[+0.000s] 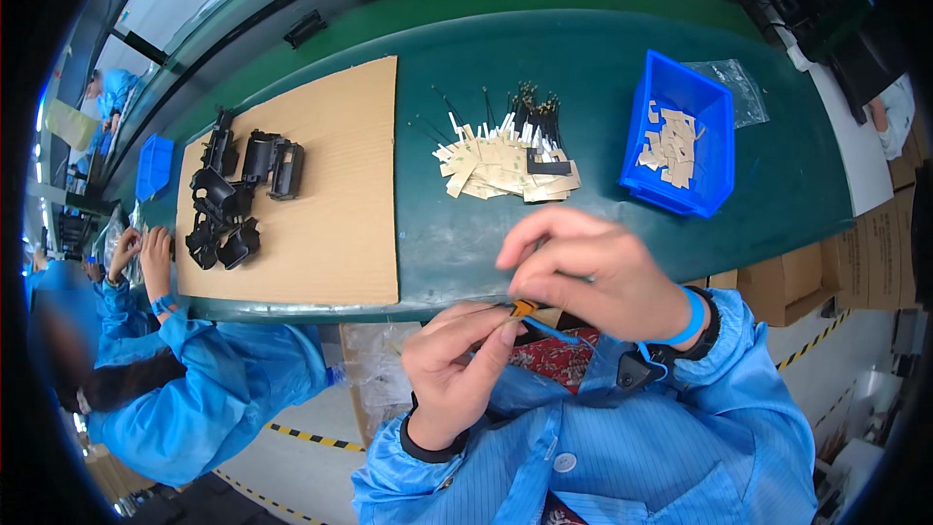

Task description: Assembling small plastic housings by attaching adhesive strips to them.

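Note:
My left hand pinches a small orange-and-black part between thumb and forefinger, just off the table's near edge. Right above it hovers my right hand, its thumb and curled fingers drawn together; whatever they hold, if anything, is too small or hidden. A blue band with a cord circles the right wrist. Beyond my hands lies a pile of flat tan adhesive-backed pieces with white tabs and thin black cables. A black angular piece rests on that pile.
On the green table, a cardboard sheet bears several black plastic housings. To the right stands a blue bin with tan scraps, beside a clear bag. A co-worker in blue works at the left; cartons stand lower right.

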The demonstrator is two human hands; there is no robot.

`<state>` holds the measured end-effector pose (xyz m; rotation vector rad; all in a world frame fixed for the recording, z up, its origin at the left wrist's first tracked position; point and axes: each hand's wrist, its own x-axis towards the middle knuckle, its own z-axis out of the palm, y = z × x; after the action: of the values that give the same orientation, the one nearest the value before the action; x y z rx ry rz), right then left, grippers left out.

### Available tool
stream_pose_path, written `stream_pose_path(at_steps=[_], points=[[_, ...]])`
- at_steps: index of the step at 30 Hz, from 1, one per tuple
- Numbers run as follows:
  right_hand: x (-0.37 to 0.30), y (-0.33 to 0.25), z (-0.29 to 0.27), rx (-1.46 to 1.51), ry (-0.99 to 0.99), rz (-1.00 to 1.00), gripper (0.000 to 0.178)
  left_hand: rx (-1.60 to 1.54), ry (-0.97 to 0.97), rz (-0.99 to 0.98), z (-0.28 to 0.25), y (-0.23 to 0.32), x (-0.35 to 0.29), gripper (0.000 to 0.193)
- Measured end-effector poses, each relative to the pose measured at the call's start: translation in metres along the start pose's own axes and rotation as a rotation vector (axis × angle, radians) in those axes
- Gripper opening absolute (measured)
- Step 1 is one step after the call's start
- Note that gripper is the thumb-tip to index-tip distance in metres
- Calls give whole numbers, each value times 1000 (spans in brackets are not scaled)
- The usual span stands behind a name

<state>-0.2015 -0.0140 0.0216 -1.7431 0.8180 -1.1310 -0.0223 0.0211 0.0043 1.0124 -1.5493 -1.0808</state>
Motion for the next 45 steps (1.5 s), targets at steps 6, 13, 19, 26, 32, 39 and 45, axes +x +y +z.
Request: stream_pose_path(at_steps=[6,13,19,26,32,39,45], points=[[0,-9,-67,-654,401,-72,7,-456,-58,-332,-5,3,-8,12],[-23,2,-117,-1405,524,16,7,-562,-84,-275,3,-1,-1,15],[-16,-7,-38,-555,190,-35,18,-474,-68,-243,3,-3,-2,17],[-10,9,24,-111,115,-177,16,-547,10,-234,4,-6,-8,20],[4,3,25,-666,134,-400,26,-91,191,-47,-7,-7,-11,28],[9,-3,40,-981,134,-624,21,-294,218,-120,-17,-8,-15,10],[16,-1,26,-607,-62,-367,43,-270,228,-76,-23,-7,-17,8]])
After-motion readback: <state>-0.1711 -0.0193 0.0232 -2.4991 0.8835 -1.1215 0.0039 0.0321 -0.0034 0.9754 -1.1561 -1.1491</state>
